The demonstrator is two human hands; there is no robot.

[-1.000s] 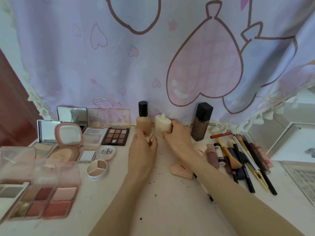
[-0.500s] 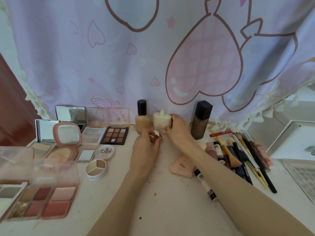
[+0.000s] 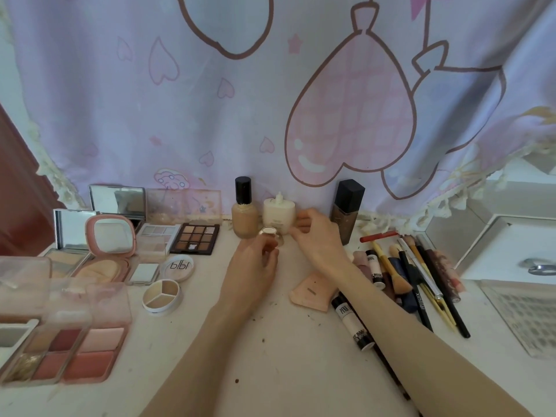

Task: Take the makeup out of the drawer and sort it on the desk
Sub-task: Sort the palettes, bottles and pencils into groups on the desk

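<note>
- The left hand holds a small gold-rimmed clear cap, fingers curled round it, now lifted just in front of the bottles after sitting lower and closer a second ago.
- The right hand has let go of the squat cream-white bottle with a bare nozzle; its fingers hang loosely curled beside the bottle, holding nothing that I can make out.
- That bottle stands upright at the back of the white desk, between the beige foundation bottle with the black cap and the tall dark square bottle.
- My read: capping comes next, then the bottles row is settled.
- Palettes lie left, brushes and pencils right, so sorting looks well along.
</note>
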